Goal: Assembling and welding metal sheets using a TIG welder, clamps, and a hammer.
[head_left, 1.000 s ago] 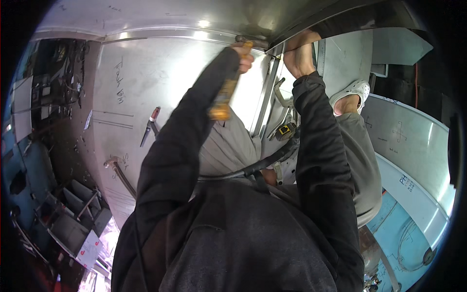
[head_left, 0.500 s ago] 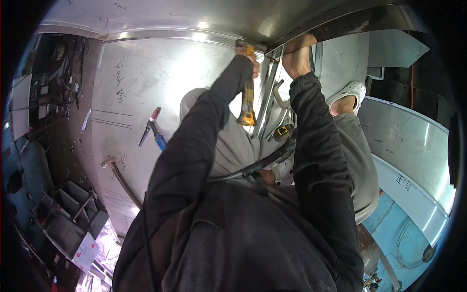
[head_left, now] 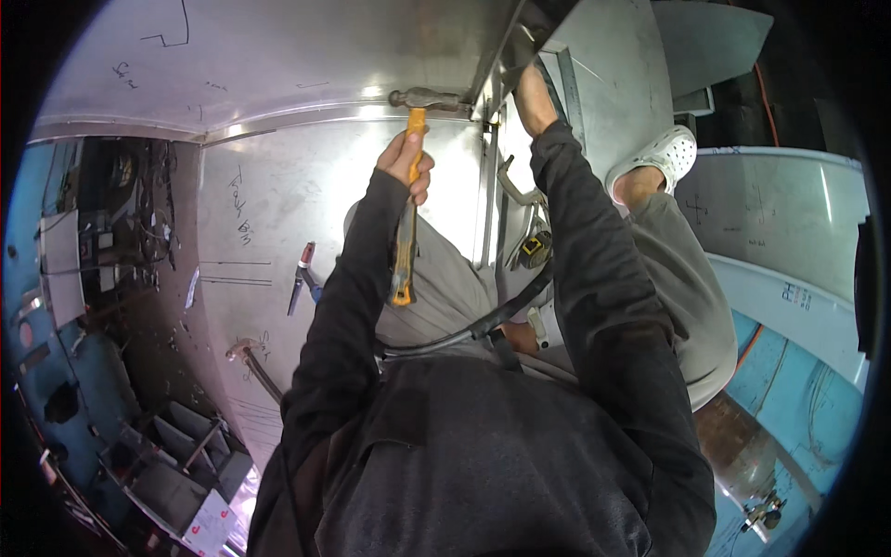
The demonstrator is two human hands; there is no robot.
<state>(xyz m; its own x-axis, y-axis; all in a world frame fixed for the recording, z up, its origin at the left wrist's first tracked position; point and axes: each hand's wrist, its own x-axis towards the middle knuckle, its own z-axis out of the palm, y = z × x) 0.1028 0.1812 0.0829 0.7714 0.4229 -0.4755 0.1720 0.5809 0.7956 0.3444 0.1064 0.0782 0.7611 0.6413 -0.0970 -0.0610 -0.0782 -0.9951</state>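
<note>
My left hand (head_left: 406, 165) is closed round the yellow handle of a hammer (head_left: 429, 98). The hammer's dark metal head lies sideways at the seam below the upright sheet-metal panel (head_left: 306, 46), pointing at the corner; whether it touches the metal I cannot tell. My right hand (head_left: 535, 100) reaches to the shiny edge right of that corner, its fingers hidden behind the metal. Below the right hand lie a curved metal tool (head_left: 520, 186) and a black-and-yellow tape measure (head_left: 535, 249), on my left hand's other side.
On the flat metal sheet (head_left: 232, 306) at left lie a welding torch (head_left: 303, 271) and another hammer (head_left: 249, 351). A thick black cable (head_left: 473, 327) crosses my lap. Bent sheet-metal pieces (head_left: 789, 200) stand at right, near a gas cylinder (head_left: 742, 455).
My left hand has drawn back leftward from the corner, and the hammer's head now shows fully. My right hand stays at the metal edge. The whole view has shifted slightly.
</note>
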